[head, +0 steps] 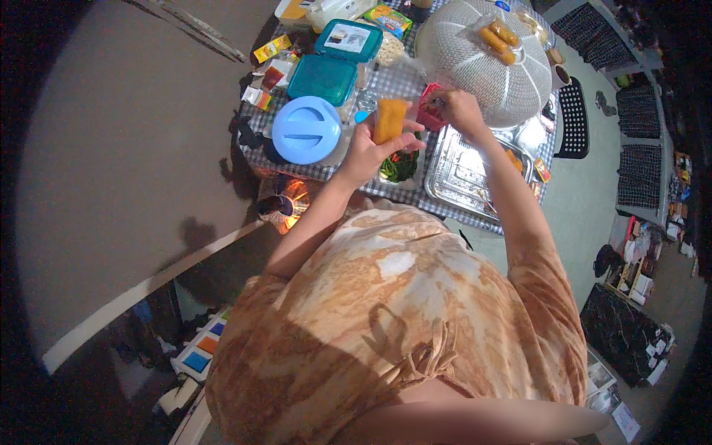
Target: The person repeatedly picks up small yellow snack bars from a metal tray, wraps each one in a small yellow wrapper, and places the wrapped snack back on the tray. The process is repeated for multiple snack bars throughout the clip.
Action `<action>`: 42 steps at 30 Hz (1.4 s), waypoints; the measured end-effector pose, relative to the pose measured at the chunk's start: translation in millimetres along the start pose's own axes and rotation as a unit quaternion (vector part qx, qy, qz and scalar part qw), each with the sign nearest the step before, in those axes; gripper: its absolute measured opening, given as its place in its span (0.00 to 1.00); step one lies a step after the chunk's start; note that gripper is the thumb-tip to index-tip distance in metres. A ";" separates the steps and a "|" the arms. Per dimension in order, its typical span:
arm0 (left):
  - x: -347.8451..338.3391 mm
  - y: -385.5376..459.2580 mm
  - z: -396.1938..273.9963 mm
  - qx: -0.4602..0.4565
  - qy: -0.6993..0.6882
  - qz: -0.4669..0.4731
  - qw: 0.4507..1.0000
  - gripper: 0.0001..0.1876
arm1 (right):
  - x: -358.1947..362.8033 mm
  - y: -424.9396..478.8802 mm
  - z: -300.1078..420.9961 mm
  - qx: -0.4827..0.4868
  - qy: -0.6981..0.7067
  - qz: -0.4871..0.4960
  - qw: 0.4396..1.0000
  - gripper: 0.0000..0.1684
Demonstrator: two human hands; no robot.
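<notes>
My left hand [362,154] holds up a golden-yellow block of food [390,121], which looks like tofu, between thumb and fingers. Below it, partly hidden by the hand, is a clear container of green leaves and red pieces [399,167]. My right hand [460,109] reaches to a small red plastic container [430,118], its bent fingers over the inside. Whether those fingers grip anything is hidden. A shiny metal tray [453,167] with a few orange pieces [514,161] at its far right lies under my right forearm.
A white mesh food cover [473,67] carries bagged yellow rolls [499,40]. On the checked tablecloth [347,173] stand a round blue lid [306,130], a teal-lidded box [322,78] and small cartons [272,48]. A black perforated chair [573,118] is right; a glowing lamp [295,206] is left.
</notes>
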State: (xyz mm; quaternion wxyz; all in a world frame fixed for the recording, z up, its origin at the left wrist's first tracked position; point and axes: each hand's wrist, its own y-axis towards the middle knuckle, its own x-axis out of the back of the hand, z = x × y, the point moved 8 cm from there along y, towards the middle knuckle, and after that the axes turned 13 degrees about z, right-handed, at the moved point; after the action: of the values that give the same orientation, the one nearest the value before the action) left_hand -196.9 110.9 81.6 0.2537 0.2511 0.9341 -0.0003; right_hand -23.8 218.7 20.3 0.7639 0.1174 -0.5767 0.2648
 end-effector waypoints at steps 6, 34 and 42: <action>-5.9 0.7 14.3 0.071 -0.108 0.053 0.990 0.32 | 105.5 -33.7 -22.3 -0.039 0.395 -0.238 0.886 0.11; -81.8 3.0 34.3 0.148 -0.039 0.105 0.983 0.26 | 117.7 -123.6 50.8 -0.060 0.474 0.035 0.878 0.18; -82.2 1.4 36.2 0.127 -0.063 0.076 0.987 0.25 | 114.6 -135.2 80.4 -0.031 0.482 -0.032 0.875 0.10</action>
State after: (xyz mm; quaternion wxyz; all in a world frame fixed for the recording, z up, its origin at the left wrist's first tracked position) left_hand -117.9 69.0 89.2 0.2772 0.3506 0.8871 -0.1150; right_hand 5.7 98.0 170.1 0.9585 -0.0305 -0.1408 0.2459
